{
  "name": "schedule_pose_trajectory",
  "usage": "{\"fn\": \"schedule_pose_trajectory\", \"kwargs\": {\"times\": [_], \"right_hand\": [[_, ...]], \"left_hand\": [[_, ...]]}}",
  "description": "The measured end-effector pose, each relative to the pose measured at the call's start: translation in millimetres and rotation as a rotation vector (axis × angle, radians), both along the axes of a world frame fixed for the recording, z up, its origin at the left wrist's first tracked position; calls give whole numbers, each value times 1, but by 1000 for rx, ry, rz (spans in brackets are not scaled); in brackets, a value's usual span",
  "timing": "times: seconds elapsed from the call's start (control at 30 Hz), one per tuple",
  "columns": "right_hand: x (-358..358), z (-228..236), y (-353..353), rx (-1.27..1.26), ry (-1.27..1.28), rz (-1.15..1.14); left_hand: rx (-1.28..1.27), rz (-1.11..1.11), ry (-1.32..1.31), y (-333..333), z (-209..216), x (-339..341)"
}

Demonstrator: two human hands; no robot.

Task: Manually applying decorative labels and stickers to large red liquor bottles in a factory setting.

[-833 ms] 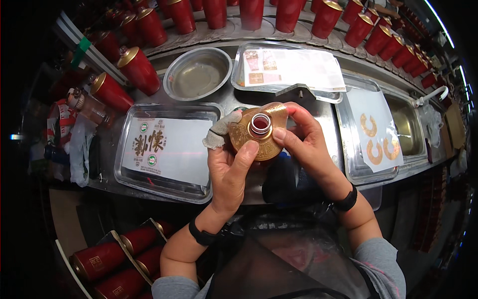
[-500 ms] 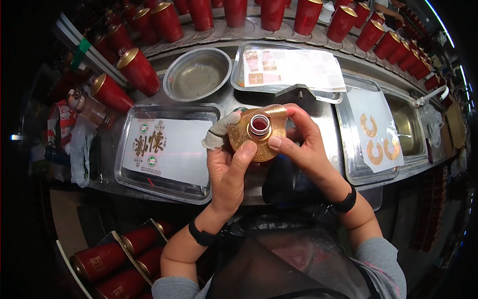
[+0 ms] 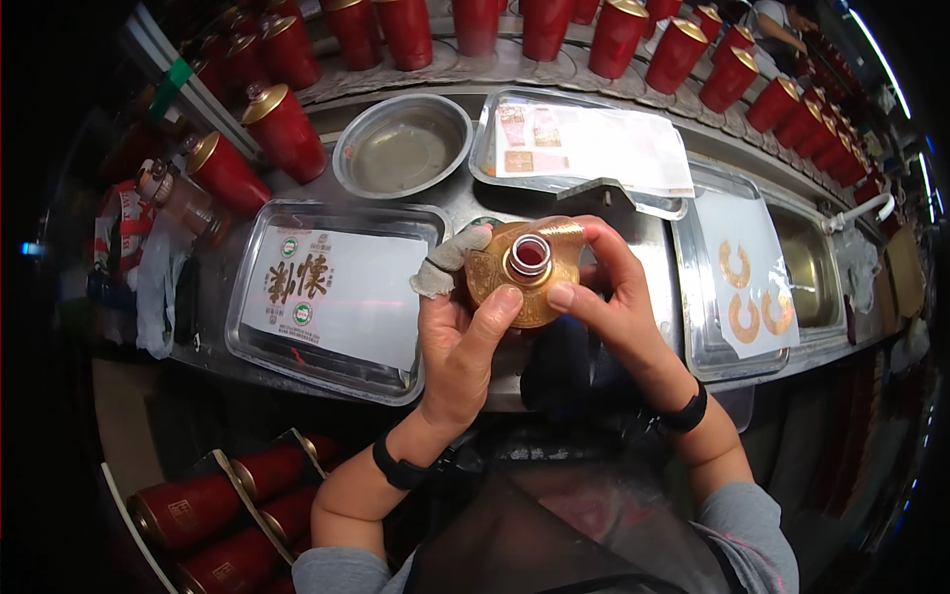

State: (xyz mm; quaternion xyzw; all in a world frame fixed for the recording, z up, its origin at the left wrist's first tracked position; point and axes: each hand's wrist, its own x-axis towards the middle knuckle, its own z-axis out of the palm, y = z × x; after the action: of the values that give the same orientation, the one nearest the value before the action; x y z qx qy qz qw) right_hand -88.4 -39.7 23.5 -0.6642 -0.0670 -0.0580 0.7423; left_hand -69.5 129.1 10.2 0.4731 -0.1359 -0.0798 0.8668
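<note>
My left hand (image 3: 453,332) and my right hand (image 3: 618,287) hold a bottle (image 3: 531,257) between them, its open neck pointing up at me. Around the neck lies a gold patterned decal (image 3: 542,302) on the bottle's shoulder. Both thumbs press on its near side, close to the neck. On the far right, an edge of the gold decal curls up by my right index finger. Grey cloth covers one or more fingers of my left hand. Most of the bottle's body is hidden below the decal and my hands.
Left is a metal tray (image 3: 237,346) with a printed decal sheet (image 3: 336,297). Behind stand a metal basin (image 3: 460,124) and another tray (image 3: 479,163) with sheets. Gold horseshoe-shaped decals (image 3: 742,317) lie on the right tray, near a sink (image 3: 816,259). Red bottles (image 3: 618,40) line the back.
The whole view has shifted slightly, so the trays and bottles sit a little differently in it. Both hands keep their hold on the bottle, thumbs still near the neck.
</note>
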Motion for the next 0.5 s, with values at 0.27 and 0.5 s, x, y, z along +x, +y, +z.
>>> {"fn": "schedule_pose_trajectory", "kwargs": {"times": [0.27,0.5], "right_hand": [[3,5,0,-110,-45,-19],[1,9,3,-93,-33,-25]], "left_hand": [[-44,5,73,3,4,2],[-69,-19,67,3,4,3]]}}
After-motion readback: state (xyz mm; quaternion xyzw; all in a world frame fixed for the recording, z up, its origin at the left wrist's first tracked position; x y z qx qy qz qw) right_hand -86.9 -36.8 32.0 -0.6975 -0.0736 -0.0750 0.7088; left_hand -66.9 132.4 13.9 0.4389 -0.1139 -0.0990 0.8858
